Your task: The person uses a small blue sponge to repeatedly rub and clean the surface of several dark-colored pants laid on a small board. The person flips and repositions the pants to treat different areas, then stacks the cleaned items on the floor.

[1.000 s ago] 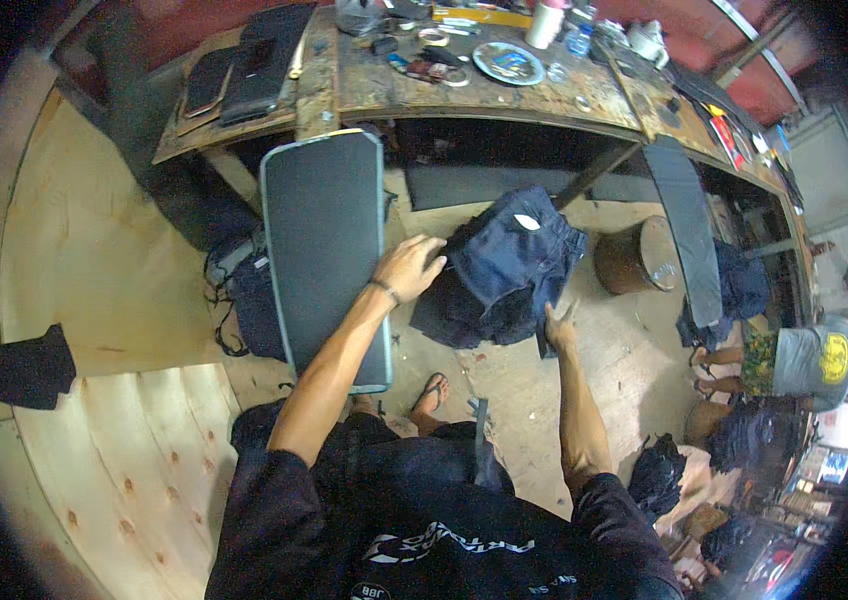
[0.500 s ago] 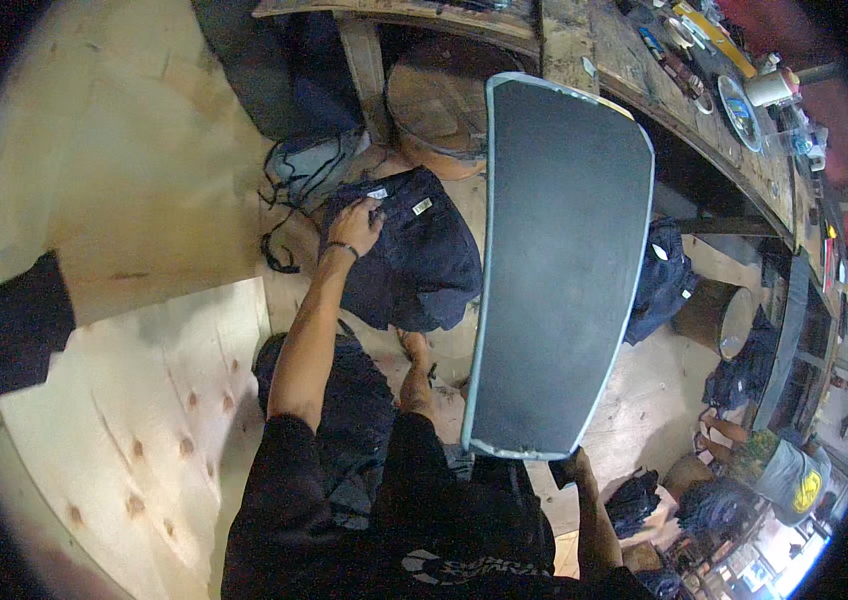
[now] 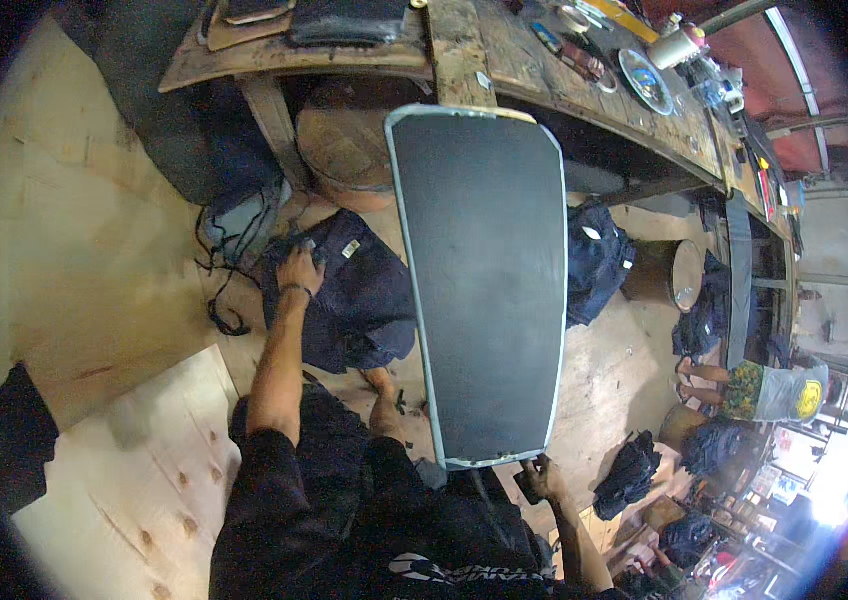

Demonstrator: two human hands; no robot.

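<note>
Bench (image 3: pixel 504 55), wooden, worn, spanning the upper part of the view, with small goods on top. Padded board (image 3: pixel 484 280), dark grey, pale-edged, tapering toward its near end; long axis running from the bench to the wearer's front. Navy garment (image 3: pixel 354 310), left of the board and alongside it, spread above the floor. Cylindrical stool (image 3: pixel 669 275), brown, well to the right. Second navy garment (image 3: pixel 594 265), bunched, partly hidden by the board's right edge. Left hand (image 3: pixel 301 270), the nearer one, laid over the upper left of the first garment, which extends rightward from it toward the board; fingers bent on the cloth, though whether clenched cannot be told. Right hand (image 3: pixel 542 478), just beside the board's near right corner; its grasp cannot be made out. Label (image 3: pixel 350 249), whitish, on the first garment.
</note>
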